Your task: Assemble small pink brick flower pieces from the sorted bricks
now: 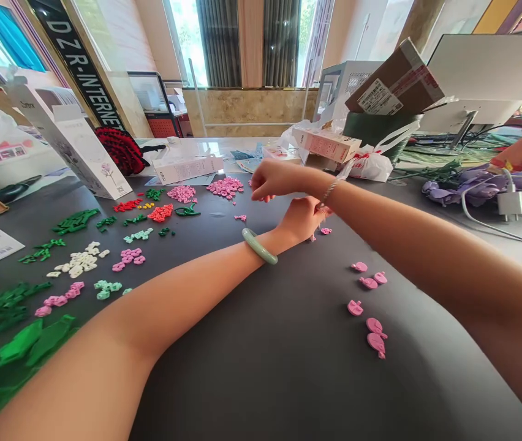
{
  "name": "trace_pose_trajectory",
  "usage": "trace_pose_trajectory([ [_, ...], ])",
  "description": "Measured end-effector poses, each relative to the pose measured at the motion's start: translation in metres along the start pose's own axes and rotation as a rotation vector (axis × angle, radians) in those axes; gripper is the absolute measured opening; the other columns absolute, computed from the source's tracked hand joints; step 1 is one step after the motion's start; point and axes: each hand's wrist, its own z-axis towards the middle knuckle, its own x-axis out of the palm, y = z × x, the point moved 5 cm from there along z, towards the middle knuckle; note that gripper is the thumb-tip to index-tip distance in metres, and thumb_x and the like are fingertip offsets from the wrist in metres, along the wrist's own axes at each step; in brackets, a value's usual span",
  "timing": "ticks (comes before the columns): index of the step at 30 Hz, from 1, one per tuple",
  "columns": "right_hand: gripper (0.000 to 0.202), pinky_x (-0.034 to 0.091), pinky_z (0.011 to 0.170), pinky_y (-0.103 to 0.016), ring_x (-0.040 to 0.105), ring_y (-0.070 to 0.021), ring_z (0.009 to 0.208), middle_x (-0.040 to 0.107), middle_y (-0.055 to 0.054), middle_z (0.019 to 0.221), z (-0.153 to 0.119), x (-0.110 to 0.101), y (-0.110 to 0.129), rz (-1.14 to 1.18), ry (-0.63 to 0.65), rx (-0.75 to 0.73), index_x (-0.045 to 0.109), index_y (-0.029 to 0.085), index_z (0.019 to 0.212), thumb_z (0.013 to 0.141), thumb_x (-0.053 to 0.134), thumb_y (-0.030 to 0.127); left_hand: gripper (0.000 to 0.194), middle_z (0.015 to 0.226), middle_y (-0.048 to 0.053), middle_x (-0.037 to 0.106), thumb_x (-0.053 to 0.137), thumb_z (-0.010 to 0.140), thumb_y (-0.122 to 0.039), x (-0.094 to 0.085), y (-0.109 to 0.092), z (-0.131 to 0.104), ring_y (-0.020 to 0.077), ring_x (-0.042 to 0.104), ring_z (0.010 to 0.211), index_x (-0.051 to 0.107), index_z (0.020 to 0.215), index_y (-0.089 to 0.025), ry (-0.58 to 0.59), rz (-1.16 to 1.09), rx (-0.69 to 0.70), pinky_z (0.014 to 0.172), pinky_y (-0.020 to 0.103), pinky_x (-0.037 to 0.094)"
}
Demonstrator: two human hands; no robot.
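Note:
My left hand (301, 219), with a green bangle at the wrist, is closed over the dark table. Its fingertips are mostly hidden, beside small pink pieces (326, 231); what it holds cannot be made out. Crossing above it, my right hand (276, 181) has curled, closed fingers. Whatever they may grip is too small to tell. Just left of the right hand lies a pile of pink pieces (225, 187), with a small pink piece (241, 218) below it. Several round pink pieces (368, 282) rest on the table at the right.
Green leaf pieces (75, 222), red pieces (160, 212), white pieces (79, 262) and mint pieces (107, 288) lie at the left. A tall white box (79, 144) stands behind them. Purple flowers (467, 187) and a white charger (513, 203) are at the right.

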Motion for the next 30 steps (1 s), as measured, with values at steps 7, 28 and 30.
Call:
trace_pose_trajectory([
  [7, 0.02, 0.042, 0.051, -0.03, 0.05, -0.012, 0.055, 0.056, 0.001, 0.058, -0.098, -0.055, -0.057, 0.286, -0.439, 0.091, 0.063, 0.02, 0.062, 0.067, 0.08, 0.029, 0.037, 0.058, -0.004, 0.052, 0.047, 0.099, -0.025, -0.003, -0.012, -0.006, 0.004, 0.046, 0.034, 0.045, 0.062, -0.017, 0.033, -0.192, -0.109, 0.04, 0.019, 0.037],
  [28, 0.025, 0.056, 0.064, -0.032, 0.066, -0.0171, 0.067, 0.071, -0.004, 0.069, -0.16, -0.022, -0.089, 0.635, -0.559, 0.244, 0.074, 0.018, 0.077, 0.06, 0.088, 0.03, 0.028, 0.063, -0.001, 0.064, 0.064, 0.09, -0.038, -0.004, -0.001, 0.003, 0.0082, 0.066, 0.057, 0.059, 0.077, -0.013, 0.0, -0.422, 0.046, 0.06, 0.019, 0.052],
  [30, 0.026, 0.056, 0.065, -0.032, 0.066, -0.0159, 0.066, 0.07, -0.002, 0.068, -0.163, -0.021, -0.089, 0.668, -0.572, 0.273, 0.073, 0.018, 0.08, 0.06, 0.088, 0.025, 0.028, 0.065, -0.001, 0.065, 0.067, 0.088, -0.039, -0.003, -0.003, 0.003, 0.0081, 0.066, 0.058, 0.061, 0.081, -0.013, 0.02, -0.463, 0.067, 0.06, 0.019, 0.053],
])
